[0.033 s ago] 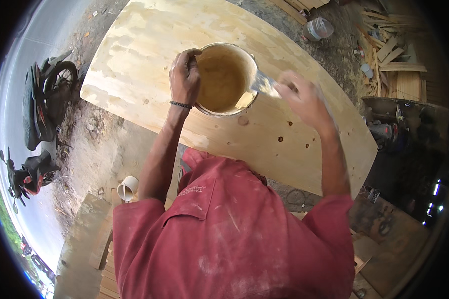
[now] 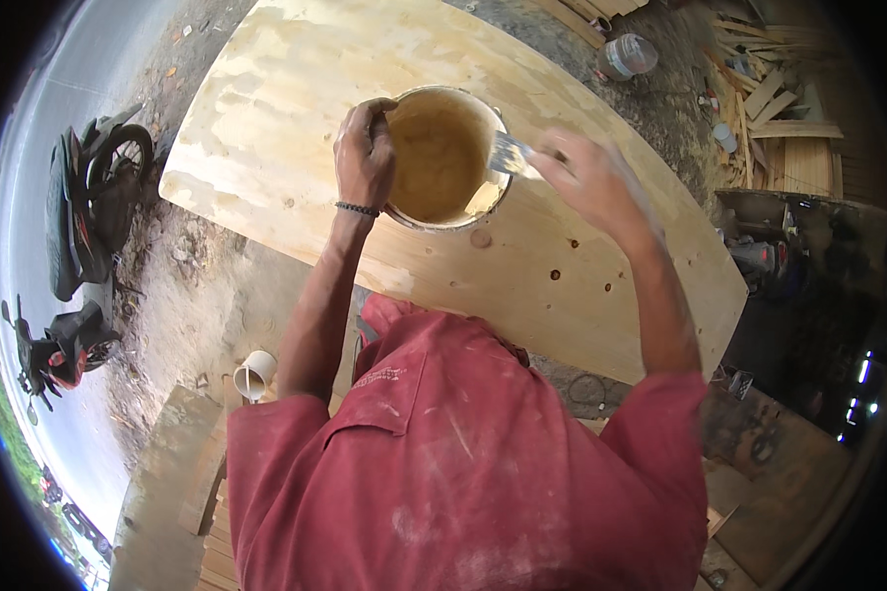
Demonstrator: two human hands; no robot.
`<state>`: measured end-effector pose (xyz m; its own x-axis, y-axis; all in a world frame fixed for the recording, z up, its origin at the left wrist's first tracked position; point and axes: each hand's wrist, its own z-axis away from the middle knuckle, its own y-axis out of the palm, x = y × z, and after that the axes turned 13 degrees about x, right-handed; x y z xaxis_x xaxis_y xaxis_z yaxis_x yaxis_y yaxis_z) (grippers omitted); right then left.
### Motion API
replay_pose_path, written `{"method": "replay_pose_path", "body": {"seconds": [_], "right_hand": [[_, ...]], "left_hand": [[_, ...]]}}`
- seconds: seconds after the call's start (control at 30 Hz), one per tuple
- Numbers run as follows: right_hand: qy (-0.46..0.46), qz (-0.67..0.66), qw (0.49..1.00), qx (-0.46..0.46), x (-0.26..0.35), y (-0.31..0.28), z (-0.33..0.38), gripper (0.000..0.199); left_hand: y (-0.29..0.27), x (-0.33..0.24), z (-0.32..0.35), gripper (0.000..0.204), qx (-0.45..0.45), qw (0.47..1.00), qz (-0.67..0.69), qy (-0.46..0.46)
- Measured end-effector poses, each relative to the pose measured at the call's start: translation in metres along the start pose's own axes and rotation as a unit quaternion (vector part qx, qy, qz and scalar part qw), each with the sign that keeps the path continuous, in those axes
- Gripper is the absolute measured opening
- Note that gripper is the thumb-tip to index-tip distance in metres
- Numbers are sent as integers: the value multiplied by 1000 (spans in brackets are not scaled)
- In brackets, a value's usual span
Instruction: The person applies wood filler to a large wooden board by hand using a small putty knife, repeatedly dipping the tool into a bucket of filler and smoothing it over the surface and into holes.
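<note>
A round white bucket (image 2: pixel 504 181) with pale yellow putty (image 2: pixel 434 163) inside stands on a large wooden panel. My left hand (image 2: pixel 365 153) is closed over the bucket's left rim, a dark beaded bracelet at its wrist. At the opposite rim, my right hand (image 2: pixel 589 182) grips a putty knife (image 2: pixel 513 158), slightly smeared by motion. Putty streaks the blade, which reaches to the bucket's right edge. Just below it, a thick pale lump of putty (image 2: pixel 484 198) clings to the inner wall.
The wooden panel (image 2: pixel 296 108) has curved-looking edges, patches of filler and dark knots. A white cup (image 2: pixel 255 374) sits lower left. Motorbikes (image 2: pixel 94 197) stand at the far left. A clear plastic jug (image 2: pixel 629 57) and scrap wood (image 2: pixel 774 108) lie at the upper right.
The putty knife has shifted slightly up and to the left at the bucket's right rim, and its blade is turned differently. My left hand stays in place.
</note>
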<state>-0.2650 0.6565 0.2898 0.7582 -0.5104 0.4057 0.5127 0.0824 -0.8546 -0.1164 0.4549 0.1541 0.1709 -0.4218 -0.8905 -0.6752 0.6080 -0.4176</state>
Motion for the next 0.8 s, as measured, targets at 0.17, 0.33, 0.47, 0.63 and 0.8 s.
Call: {"method": "replay_pose_path", "body": {"seconds": [0.17, 0.33, 0.47, 0.63, 0.8], "right_hand": [[-18, 320, 926, 200, 32, 2, -52, 21], [-4, 217, 928, 304, 41, -6, -51, 23], [113, -148, 914, 360, 26, -11, -37, 21], [42, -355, 933, 48, 5, 0, 1, 27], [-115, -1, 981, -156, -3, 50, 6, 31]], "left_hand": [[-2, -6, 1, 20, -7, 1000, 0, -26], [3, -6, 0, 19, -31, 999, -3, -15], [1, -7, 2, 17, -6, 996, 79, -47], [0, 7, 3, 19, 23, 958, 283, -43], [1, 4, 0, 21, 28, 964, 261, -38]]}}
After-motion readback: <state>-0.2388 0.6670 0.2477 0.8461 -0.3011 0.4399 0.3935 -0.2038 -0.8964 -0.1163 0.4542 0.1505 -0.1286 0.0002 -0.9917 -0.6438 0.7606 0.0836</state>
